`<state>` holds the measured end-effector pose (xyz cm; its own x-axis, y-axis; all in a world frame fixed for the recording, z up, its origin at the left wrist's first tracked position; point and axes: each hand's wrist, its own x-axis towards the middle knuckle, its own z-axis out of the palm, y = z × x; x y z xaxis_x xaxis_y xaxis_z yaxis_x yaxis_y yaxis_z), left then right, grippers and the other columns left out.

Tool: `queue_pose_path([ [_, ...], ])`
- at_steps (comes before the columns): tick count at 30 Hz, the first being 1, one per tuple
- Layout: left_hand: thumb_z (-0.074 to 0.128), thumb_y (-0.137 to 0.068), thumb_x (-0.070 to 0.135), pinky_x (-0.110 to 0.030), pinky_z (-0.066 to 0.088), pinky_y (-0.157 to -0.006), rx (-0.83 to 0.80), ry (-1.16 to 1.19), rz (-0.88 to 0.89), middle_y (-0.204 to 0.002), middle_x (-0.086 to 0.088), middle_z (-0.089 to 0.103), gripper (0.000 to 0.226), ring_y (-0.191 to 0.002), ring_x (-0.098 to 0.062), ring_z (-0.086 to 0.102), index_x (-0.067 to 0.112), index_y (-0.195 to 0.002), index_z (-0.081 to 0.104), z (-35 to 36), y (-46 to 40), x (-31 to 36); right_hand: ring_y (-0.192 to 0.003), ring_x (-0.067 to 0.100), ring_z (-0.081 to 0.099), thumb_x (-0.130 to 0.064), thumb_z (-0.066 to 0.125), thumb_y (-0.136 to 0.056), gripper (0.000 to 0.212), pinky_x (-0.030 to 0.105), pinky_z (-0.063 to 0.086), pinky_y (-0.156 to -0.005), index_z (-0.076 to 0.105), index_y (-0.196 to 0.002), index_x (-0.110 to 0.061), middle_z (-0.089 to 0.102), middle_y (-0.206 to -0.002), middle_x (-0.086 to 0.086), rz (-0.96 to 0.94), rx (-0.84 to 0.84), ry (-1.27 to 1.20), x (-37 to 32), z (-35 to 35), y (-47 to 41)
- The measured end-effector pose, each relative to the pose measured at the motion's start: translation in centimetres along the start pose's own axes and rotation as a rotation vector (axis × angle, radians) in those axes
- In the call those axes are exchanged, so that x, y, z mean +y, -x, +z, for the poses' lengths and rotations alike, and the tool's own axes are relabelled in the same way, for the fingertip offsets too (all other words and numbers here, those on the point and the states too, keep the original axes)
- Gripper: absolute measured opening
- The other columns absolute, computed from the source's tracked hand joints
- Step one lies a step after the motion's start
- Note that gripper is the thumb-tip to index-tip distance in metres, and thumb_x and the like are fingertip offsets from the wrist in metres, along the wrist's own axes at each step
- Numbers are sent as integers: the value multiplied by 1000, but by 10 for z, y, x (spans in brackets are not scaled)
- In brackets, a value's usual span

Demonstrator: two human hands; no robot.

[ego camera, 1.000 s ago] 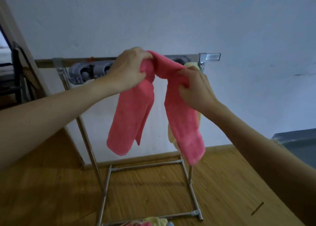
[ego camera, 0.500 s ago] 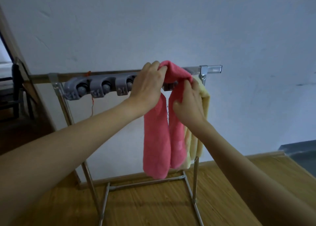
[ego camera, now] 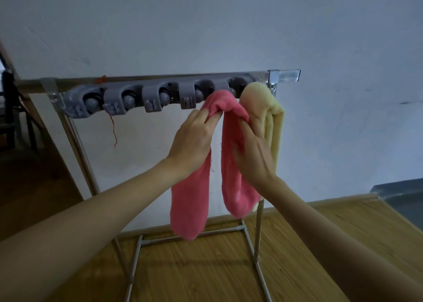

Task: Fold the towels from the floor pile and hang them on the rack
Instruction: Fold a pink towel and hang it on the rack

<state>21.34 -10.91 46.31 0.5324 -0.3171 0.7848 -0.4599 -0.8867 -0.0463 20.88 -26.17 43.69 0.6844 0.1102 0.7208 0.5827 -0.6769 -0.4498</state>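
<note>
I see metal rack [ego camera: 256, 244] at frame centre, standing on wood floor [ego camera: 206, 269] against pale wall. Top bar runs from upper left to upper right, grey clip holder [ego camera: 137, 99] fixed along it. Pink towel [ego camera: 190, 201] draped over bar right of centre, two ends hanging. Yellow towel [ego camera: 272, 116] just beside it, touching, at bar's right end.

No legible text, labels or numbers.

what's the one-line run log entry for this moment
step: hanging pink towel on rack | left hand: pinches it | right hand: flat on it | yellow towel: hung beside
</note>
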Motion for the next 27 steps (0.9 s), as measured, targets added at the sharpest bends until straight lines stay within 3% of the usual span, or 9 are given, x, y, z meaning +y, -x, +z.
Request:
queue_pose_path([
  [7,53,-85,-9,-40,53,-80,17,146,-61,-111,-16,59,56,-94,-29,55,7,-137,48,24,27,1,-98,17,40,-4,56,-84,60,37,44,-76,38,-140,-13,36,-143,9,-1,44,40,14,11,-1],
  [11,57,-87,-3,-22,49,-75,63,284,-81,-110,-12,53,76,-89,-18,53,25,-148,22,30,50,6,-111,11,48,-1,55,-79,67,25,47,-88,28,-136,-23,43,-133,3,-94,132,-150,25,17,6],
  [14,64,-89,12,-14,50,-70,100,537,-273,-109,-2,53,82,-82,-8,56,27,-148,10,41,64,17,-92,7,58,-12,60,-83,61,24,50,-80,24,-131,-22,53,-114,1,8,198,-223,30,24,10],
  [16,70,-85,23,-13,50,-68,102,597,-408,-107,2,54,78,-78,-6,57,17,-146,21,54,70,19,-84,7,55,-17,61,-84,45,26,49,-76,39,-123,-12,55,-111,2,53,158,-137,35,28,11],
  [18,72,-81,25,-22,51,-66,36,568,-509,-103,-1,60,57,-77,-11,58,11,-130,45,65,72,15,-73,10,49,-13,58,-84,11,35,47,-69,51,-91,-10,54,-99,4,42,98,-36,39,30,12],
  [20,71,-80,21,-33,51,-64,-29,521,-596,-85,-2,64,25,-70,-17,60,9,-99,60,72,72,5,-66,14,46,-14,54,-83,13,35,42,-59,42,-78,-13,51,-84,2,17,66,0,40,30,12],
  [23,69,-79,18,-23,41,-54,64,489,-656,-67,3,58,15,-61,-19,56,12,-74,56,71,70,-15,-52,8,42,-10,49,-86,14,16,31,-48,36,-84,-13,42,-64,-7,-7,-21,-36,35,33,17],
  [25,69,-79,17,-10,30,-50,155,462,-636,-66,4,55,18,-59,-16,52,14,-73,52,64,67,-26,-48,5,43,-4,49,-88,15,13,35,-45,37,-90,-12,41,-60,-10,5,-77,-64,32,38,22],
  [27,68,-80,18,-8,30,-50,209,446,-597,-67,2,56,18,-59,-14,50,13,-73,52,56,62,-32,-49,5,47,-2,48,-88,13,14,38,-45,41,-98,-8,44,-60,-9,31,-120,-89,31,42,26],
])
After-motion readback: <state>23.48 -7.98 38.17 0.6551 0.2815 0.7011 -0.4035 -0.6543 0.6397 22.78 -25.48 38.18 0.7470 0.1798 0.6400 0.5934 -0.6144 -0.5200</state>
